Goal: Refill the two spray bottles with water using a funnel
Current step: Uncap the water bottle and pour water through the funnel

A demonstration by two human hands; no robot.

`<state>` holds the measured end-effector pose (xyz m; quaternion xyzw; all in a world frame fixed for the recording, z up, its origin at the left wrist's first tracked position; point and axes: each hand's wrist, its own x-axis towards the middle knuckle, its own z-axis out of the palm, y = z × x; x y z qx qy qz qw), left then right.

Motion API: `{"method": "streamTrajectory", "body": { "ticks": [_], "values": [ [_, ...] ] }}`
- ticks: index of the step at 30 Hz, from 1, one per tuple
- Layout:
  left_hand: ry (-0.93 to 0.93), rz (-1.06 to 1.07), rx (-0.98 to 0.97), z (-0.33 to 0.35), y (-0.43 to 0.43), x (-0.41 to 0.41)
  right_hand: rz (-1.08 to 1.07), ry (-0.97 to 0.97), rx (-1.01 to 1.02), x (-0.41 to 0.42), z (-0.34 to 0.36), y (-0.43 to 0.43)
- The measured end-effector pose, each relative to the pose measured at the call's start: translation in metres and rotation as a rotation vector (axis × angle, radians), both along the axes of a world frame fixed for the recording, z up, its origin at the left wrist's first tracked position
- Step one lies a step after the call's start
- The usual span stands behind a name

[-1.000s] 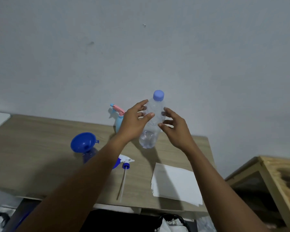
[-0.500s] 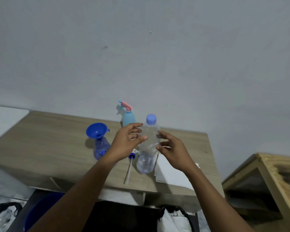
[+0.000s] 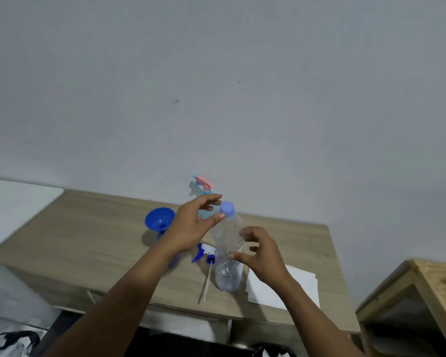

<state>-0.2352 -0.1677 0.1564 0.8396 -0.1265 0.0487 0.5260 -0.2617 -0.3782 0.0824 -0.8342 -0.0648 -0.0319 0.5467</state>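
A clear water bottle (image 3: 228,253) with a pale blue cap (image 3: 227,210) stands on the wooden table (image 3: 88,240). My left hand (image 3: 191,228) is at the cap, thumb against its lower edge and index finger curled just above it. My right hand (image 3: 263,253) curls round the bottle's body from the right. A blue funnel (image 3: 160,219) sits in the neck of a blue spray bottle (image 3: 161,235), mostly hidden by my left forearm. Its blue-and-white spray head (image 3: 204,253) lies on the table. A light blue spray bottle with a pink trigger (image 3: 204,185) stands behind my left hand.
A stack of white paper (image 3: 281,287) lies right of the water bottle near the table's front edge. A wooden stand (image 3: 422,292) is at the far right, and a white surface (image 3: 11,202) at the far left. A grey wall rises behind the table.
The water bottle came down from the air and now stands on the table. My left hand slid up from its body to the cap. The view tilted upward.
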Motion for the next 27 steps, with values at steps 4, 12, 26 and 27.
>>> {"method": "streamTrajectory", "body": {
  "ticks": [4, 12, 26, 27],
  "values": [
    [-0.053, -0.100, 0.135, 0.025, 0.001, 0.008, 0.026, 0.011, 0.036, 0.002, -0.005, 0.001],
    [-0.031, -0.318, 0.429, 0.034, 0.002, 0.025, 0.134, 0.038, 0.073, 0.003, -0.008, -0.003],
    [-0.275, 0.188, 0.634, 0.040, -0.029, 0.010, 0.133, 0.007, 0.046, 0.005, -0.010, -0.002],
    [-0.281, 0.192, 0.614, 0.040, -0.029, 0.009, 0.138, 0.009, 0.050, 0.005, -0.010, -0.002]
  ]
}}
